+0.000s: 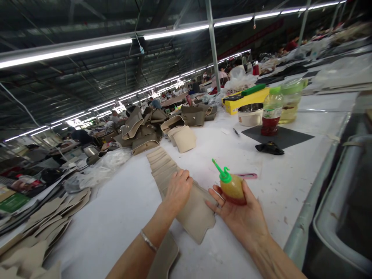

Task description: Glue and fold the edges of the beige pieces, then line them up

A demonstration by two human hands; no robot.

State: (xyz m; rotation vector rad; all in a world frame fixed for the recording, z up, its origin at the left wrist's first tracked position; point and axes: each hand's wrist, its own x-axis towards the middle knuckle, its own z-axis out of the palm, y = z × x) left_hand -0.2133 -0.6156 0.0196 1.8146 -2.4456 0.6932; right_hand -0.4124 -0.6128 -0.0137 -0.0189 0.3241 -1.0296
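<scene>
My right hand [244,223] holds a squeeze bottle [233,190] with a green nozzle and cap. Yellowish-brown contents show through its clear body, and the nozzle points up and to the left. Curled fingers of my left hand [179,190] press on the overlapping beige leather pieces [161,164], seemingly gripping one; its fingertips are partly hidden. The nearest leather panel [200,217] lies flat between my hands, its cut edge towards me. Under my left forearm is another leather piece [165,254].
Folded brown leather parts [145,133] are heaped at the table's far side. Leather panels [49,221] lie at left beside plastic bags [101,166]. At right are a red-filled bottle [271,116], a bowl [250,115], a black cloth [270,148], a pen [236,132] and a pink tool [248,176].
</scene>
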